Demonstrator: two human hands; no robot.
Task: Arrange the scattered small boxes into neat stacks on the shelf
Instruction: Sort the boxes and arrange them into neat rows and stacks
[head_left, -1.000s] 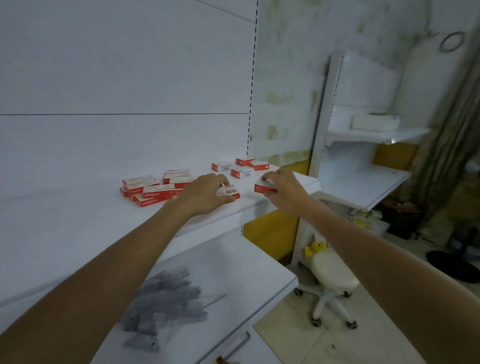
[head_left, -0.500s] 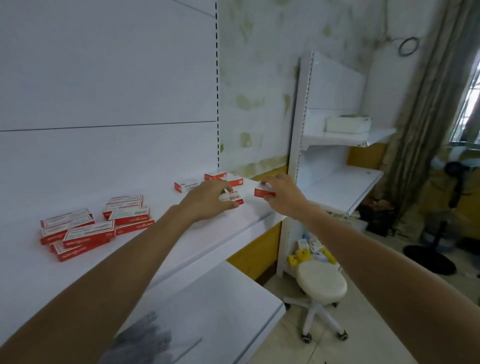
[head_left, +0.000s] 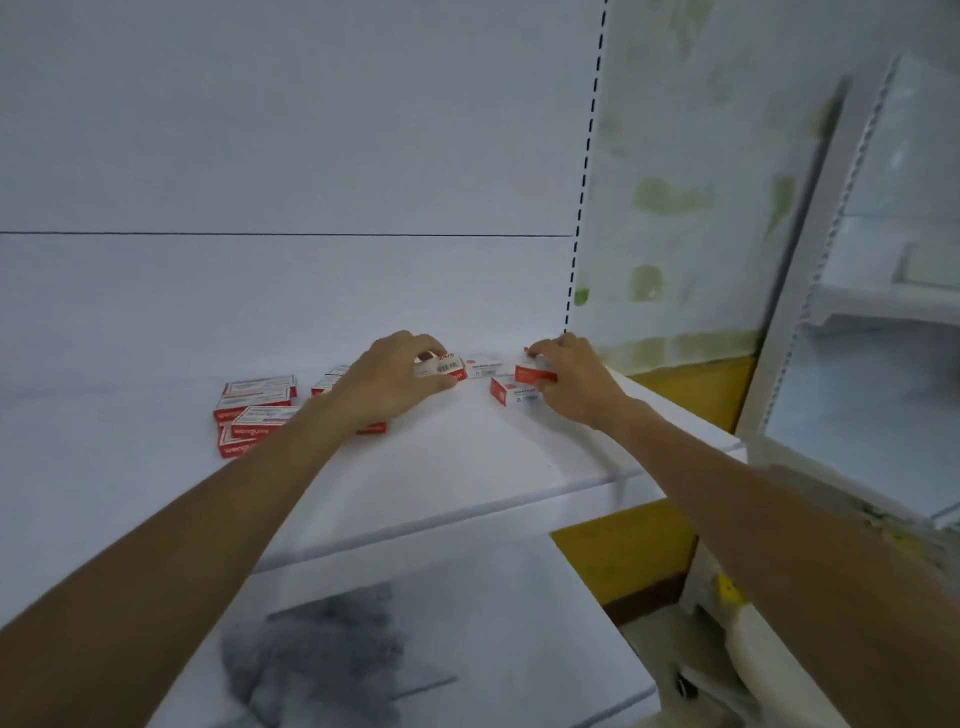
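Red-and-white small boxes (head_left: 260, 408) dot a white shelf (head_left: 467, 467); left hand (head_left: 395, 379) fingers (head_left: 415, 344) grip one, right hand (head_left: 576, 382) fingers apparently pinch another.

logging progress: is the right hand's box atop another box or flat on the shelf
Atop: the small red-and-white cardboard box pinched by the right hand is over a second matching box on the white shelf; contact: cannot tell.

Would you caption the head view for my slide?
Left hand grips left box, right hand grips right box, at shelf.
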